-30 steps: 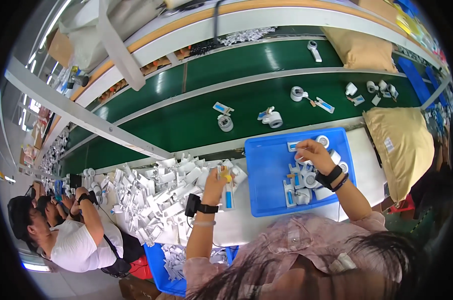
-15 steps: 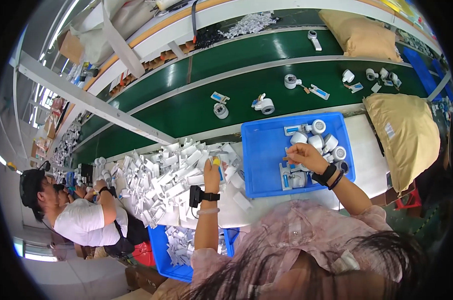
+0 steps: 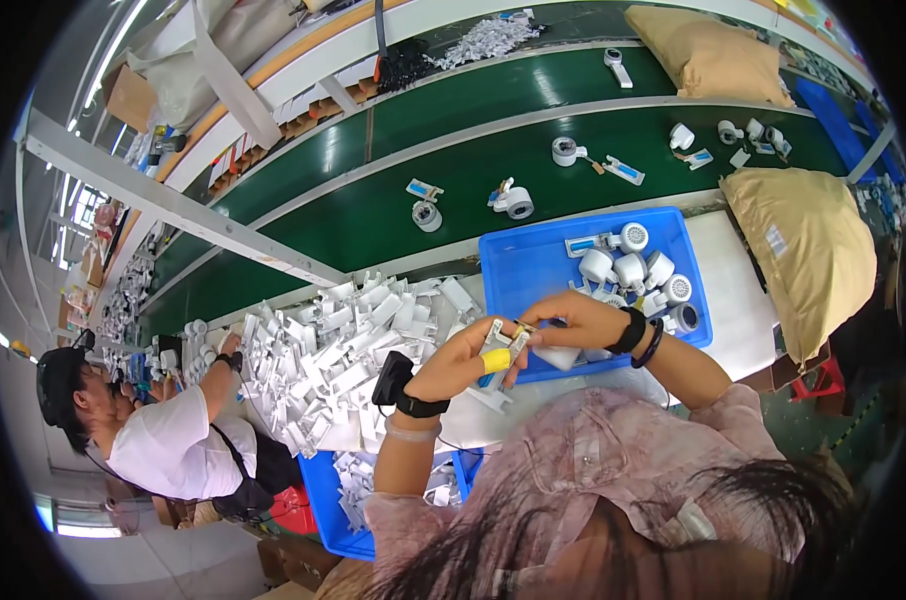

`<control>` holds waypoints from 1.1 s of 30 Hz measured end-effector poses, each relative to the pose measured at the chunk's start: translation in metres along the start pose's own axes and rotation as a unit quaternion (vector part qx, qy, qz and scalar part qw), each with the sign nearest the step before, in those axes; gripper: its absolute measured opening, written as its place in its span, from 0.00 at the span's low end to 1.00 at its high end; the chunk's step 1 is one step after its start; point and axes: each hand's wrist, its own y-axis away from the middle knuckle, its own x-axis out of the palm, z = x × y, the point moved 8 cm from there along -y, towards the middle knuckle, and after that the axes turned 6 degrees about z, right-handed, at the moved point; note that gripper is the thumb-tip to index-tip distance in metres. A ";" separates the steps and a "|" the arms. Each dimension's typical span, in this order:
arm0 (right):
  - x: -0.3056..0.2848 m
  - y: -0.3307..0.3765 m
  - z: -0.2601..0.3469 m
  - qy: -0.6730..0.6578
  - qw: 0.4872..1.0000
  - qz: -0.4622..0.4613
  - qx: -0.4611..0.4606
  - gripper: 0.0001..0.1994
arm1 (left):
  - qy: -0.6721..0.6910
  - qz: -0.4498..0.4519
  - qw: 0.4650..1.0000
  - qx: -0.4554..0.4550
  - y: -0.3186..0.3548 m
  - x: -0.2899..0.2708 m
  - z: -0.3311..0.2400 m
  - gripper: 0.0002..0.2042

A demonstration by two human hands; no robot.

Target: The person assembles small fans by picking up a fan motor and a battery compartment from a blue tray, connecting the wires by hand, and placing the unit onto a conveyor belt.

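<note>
In front of my body, at the near left edge of the blue tray (image 3: 490, 300), both hands come together. My left hand (image 3: 453, 368), yellow tape around its thumb, is closed on a white plastic handle piece with a blue cell (image 3: 488, 380) in it. The fingertips of my right hand (image 3: 585, 320) pinch a small brownish piece (image 3: 525, 327) at the upper end of this handle. Below the right hand shows a white rounded part (image 3: 558, 355); I cannot tell whether it joins the held piece. Small fan units with round white heads (image 3: 632, 237) lie in the tray.
White plastic shells (image 3: 333, 350) are heaped left of the tray. Beyond runs a green conveyor belt (image 3: 373, 215) with several fan units. A tan sack (image 3: 803, 260) stands at right. A co-worker (image 3: 163, 440) works at far left. Another blue bin (image 3: 323, 510) of shells stands below the bench.
My right hand has moved left from the tray's units to meet my left hand. My left hand has shifted right and turned inward, bringing the handle piece to the tray's edge.
</note>
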 end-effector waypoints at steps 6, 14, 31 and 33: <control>0.004 0.050 0.003 -0.191 0.981 -0.022 -0.028 0.12 | -0.091 0.059 0.991 -0.079 -0.005 0.021 0.010 0.18; 0.003 0.090 -0.029 -0.252 0.965 -0.028 0.061 0.11 | -0.386 -0.134 0.913 0.002 -0.030 0.028 0.004 0.14; -0.052 0.162 0.011 0.150 0.884 -0.434 -0.085 0.10 | 0.051 -0.262 0.957 0.116 -0.103 0.070 0.040 0.14; -0.058 0.165 0.013 0.167 0.888 -0.417 -0.103 0.09 | 0.055 -0.261 0.958 0.104 -0.107 0.076 0.041 0.14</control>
